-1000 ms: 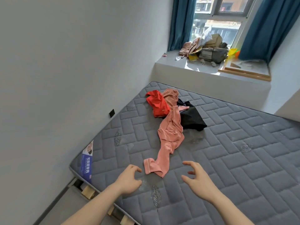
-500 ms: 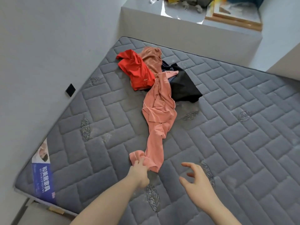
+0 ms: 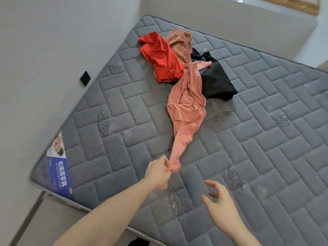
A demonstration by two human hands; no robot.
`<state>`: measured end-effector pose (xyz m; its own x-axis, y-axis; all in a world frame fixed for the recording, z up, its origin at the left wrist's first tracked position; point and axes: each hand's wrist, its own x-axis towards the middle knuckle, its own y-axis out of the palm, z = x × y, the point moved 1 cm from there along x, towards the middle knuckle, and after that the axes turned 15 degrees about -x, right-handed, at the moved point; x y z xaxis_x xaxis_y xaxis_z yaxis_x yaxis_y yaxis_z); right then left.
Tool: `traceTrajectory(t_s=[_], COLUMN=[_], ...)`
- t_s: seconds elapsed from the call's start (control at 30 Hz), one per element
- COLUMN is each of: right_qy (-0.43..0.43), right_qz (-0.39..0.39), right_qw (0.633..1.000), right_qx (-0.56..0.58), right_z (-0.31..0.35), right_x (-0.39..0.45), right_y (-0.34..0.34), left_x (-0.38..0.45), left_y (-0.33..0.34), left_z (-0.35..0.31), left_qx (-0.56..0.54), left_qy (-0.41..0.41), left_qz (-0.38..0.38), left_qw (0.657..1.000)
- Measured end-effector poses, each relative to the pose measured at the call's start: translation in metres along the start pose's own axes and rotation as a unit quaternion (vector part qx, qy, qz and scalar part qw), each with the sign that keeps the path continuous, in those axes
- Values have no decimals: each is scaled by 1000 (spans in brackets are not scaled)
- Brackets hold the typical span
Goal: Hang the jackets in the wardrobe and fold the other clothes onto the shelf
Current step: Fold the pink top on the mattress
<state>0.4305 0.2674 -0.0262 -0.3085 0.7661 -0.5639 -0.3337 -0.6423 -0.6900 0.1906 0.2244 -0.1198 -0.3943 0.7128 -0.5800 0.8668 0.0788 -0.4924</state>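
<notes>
Grey wall (image 3: 44, 50) fills the left side, with a small black square (image 3: 85, 78) fixed to it just beside the edge of the quilted grey mattress (image 3: 266, 139), whose near corner carries a blue label (image 3: 59, 172). On the mattress, the left hand (image 3: 158, 172) grips the bunched end of a pink shirt (image 3: 186, 110), its fingers curled tight round the cloth; the shirt stretches away from it up to a heap near the far edge. In that heap, a red garment (image 3: 161, 57) lies leftmost, a tan garment (image 3: 181, 43) beside it, then a black garment (image 3: 216, 80) on the right. The right hand (image 3: 221, 208) hovers above the mattress, fingers spread and loosely bent, holding nothing.
</notes>
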Motion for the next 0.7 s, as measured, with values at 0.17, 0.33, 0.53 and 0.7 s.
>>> traceTrajectory(t_s=[0.17, 0.33, 0.53, 0.7], right_qy=[-42, -91, -161, -234], right_qz=[23, 28, -36, -27], right_qw=[998, 993, 983, 969], right_qx=[-45, -74, -76, -73], right_z=[38, 67, 91, 106], right_x=[-29, -57, -92, -143], right_y=[-6, -9, -28, -26], left_x=[-94, -197, -323, -402], left_y=[-62, -119, -154, -155], left_z=[-28, -76, -143, -163], left_qx=[-92, -144, -172, -158], left_qy=[45, 140, 276, 294], left_qz=[17, -25, -60, -99], left_qw=[995, 979, 944, 937])
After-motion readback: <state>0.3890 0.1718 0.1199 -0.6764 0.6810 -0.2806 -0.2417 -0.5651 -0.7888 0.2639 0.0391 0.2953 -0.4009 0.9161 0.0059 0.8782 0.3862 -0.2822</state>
